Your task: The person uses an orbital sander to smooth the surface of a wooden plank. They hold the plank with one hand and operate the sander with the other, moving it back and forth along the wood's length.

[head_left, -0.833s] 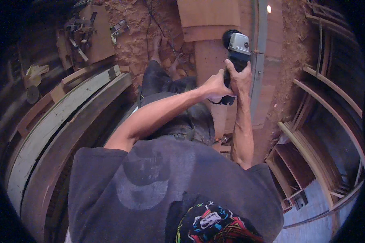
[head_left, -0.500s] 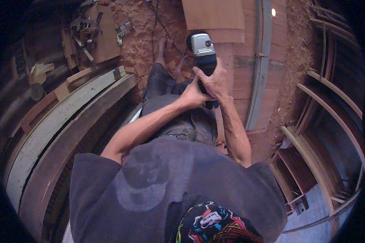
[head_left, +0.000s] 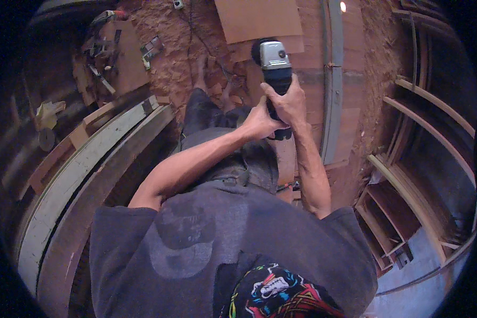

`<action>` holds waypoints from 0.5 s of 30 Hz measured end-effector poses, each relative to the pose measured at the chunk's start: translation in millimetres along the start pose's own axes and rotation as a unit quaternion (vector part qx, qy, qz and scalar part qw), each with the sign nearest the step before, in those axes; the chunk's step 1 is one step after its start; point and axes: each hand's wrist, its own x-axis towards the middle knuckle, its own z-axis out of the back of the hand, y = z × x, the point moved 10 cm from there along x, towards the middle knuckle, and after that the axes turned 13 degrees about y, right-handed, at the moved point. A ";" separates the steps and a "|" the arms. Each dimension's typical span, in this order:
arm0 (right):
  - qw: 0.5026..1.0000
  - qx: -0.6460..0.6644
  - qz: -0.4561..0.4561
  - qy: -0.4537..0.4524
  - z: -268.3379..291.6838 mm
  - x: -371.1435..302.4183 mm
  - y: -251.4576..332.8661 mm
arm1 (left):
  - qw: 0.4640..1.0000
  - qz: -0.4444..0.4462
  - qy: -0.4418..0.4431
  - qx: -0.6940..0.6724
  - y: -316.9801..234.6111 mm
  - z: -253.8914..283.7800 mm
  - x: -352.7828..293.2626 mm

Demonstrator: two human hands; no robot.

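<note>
Both my hands are closed around an angle grinder (head_left: 276,56) with a silver head and a black body. A dark round disc (head_left: 257,52) shows at the left of its head. My right hand (head_left: 290,102) wraps the body just behind the head, fingers partly hidden under it. Nearer to me, my left hand (head_left: 262,121) grips the rear of the body from the left side. Below the head lies a flat reddish wooden surface (head_left: 312,100); whether the disc touches it I cannot tell.
A pale wooden panel (head_left: 258,20) lies beyond the grinder, and a long grey rail (head_left: 333,90) runs along the right. Thick beams (head_left: 90,175) stand at the left. Tools (head_left: 102,55) lie on a board at the far left. A dark cord (head_left: 193,37) crosses the shavings-covered floor.
The grinder and both hands have shifted a little to the right across the wooden surface. My view has turned slightly, so the surroundings sit further left. Both grips stay the same.
</note>
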 end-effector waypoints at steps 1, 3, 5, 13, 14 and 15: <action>1.000 0.003 -0.012 -0.003 8.2 0.7 -4.9 | 1.000 0.006 0.002 0.023 -9.8 -3.1 4.6; 0.999 0.007 -0.039 -0.015 22.6 4.2 -21.8 | 0.999 0.003 0.014 0.041 -14.6 -12.3 19.9; 0.998 0.017 -0.042 -0.034 38.3 5.2 -29.4 | 0.997 0.037 0.032 0.062 -14.1 -20.4 32.7; 0.995 0.062 -0.027 -0.076 59.3 7.0 -48.8 | 0.994 0.010 0.039 0.105 -11.1 -30.5 60.8; 0.996 0.033 -0.031 -0.074 55.0 3.8 -44.3 | 0.994 -0.004 0.033 0.103 -16.1 -29.2 53.1; 0.997 0.029 -0.056 -0.040 43.0 -0.1 -41.0 | 0.994 0.043 0.037 0.098 -6.8 -26.3 39.1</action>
